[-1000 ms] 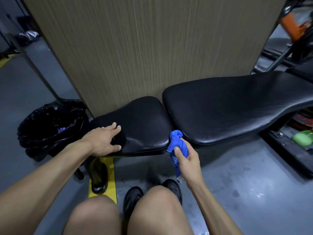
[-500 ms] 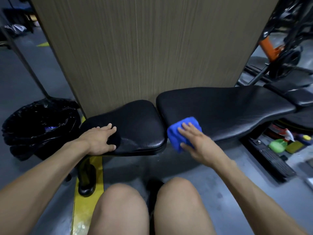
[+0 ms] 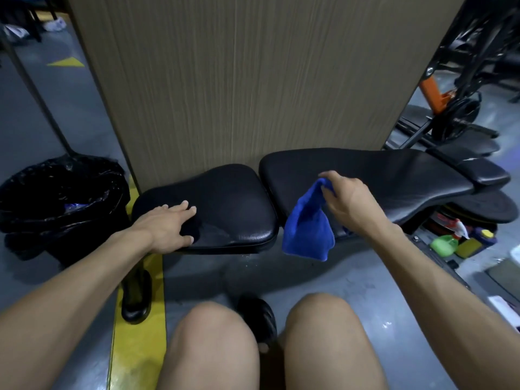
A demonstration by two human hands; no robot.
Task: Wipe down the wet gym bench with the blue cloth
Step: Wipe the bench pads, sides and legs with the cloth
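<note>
The black padded gym bench (image 3: 380,178) runs left to right in front of a wooden panel, with a smaller seat pad (image 3: 233,204) on the left and a long back pad on the right. A wet sheen shows on the seat pad's front. My left hand (image 3: 168,223) lies flat, fingers spread, on the seat pad's left end. My right hand (image 3: 346,198) pinches the blue cloth (image 3: 308,223) by its top, above the back pad's near left edge. The cloth hangs down loose over the bench's front edge.
A bin with a black liner (image 3: 56,204) stands left of the bench. The bench foot (image 3: 136,299) rests on a yellow floor stripe. A green spray bottle (image 3: 444,243) and other bottles sit under the bench's right end. Gym machines (image 3: 455,108) stand behind. My knees fill the foreground.
My right hand went from pressing the bunched cloth flat on the back pad to lifting it by one end, so it now hangs open. My left hand stayed on the seat pad.
</note>
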